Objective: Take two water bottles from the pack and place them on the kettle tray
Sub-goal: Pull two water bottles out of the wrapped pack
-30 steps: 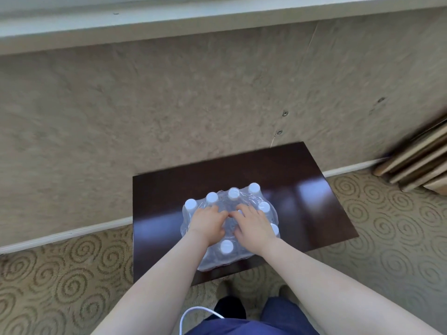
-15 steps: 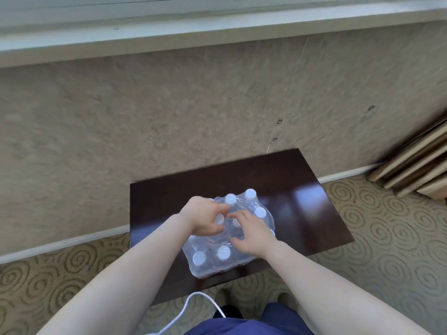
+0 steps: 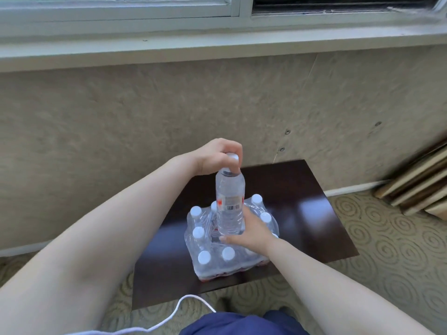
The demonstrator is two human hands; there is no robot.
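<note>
A shrink-wrapped pack of water bottles (image 3: 212,259) with white caps stands on a dark wooden table (image 3: 309,213). My left hand (image 3: 215,157) is shut on the cap of one clear water bottle (image 3: 229,204), held upright with most of its body above the pack. My right hand (image 3: 251,230) rests on top of the pack beside that bottle's lower end, fingers spread against the wrap and the bottle. No kettle tray is in view.
The table stands against a beige wall under a window sill (image 3: 217,47). Wooden slats (image 3: 418,187) lean on the wall at the right. Patterned carpet (image 3: 396,257) surrounds the table. A white cable (image 3: 176,310) hangs near my legs.
Both hands were pressed on the pack's top. My left hand has since taken one bottle by its cap and drawn it upward out of the wrap, while the right hand stays on the pack.
</note>
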